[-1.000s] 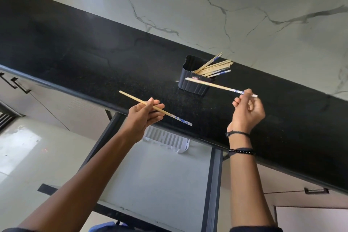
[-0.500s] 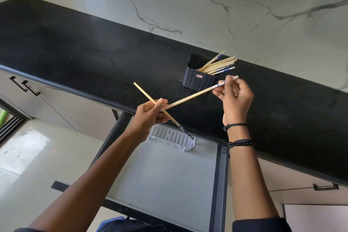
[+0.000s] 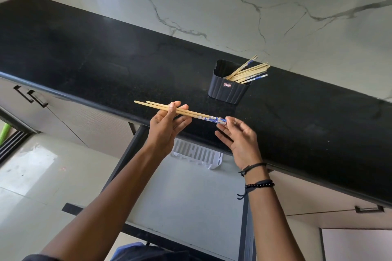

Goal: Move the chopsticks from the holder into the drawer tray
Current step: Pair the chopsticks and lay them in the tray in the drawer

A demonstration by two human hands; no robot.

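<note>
My left hand pinches two wooden chopsticks side by side near their middle, over the counter's front edge. Their blue-patterned ends point right. My right hand is open, its fingertips touching those patterned ends. A dark ribbed holder stands on the black counter behind, with several more chopsticks leaning out to the right. Below my hands the drawer is pulled out, and a white slotted tray sits at its back, partly under the counter edge.
The black stone counter runs from left to right below a marble wall. Closed cabinet fronts with dark handles flank the drawer. The drawer's dark side rails stand out over the tiled floor.
Each hand held one chopstick before and they crossed. Now both chopsticks lie together in my left hand, and my right hand has let go and rests open at their patterned ends.
</note>
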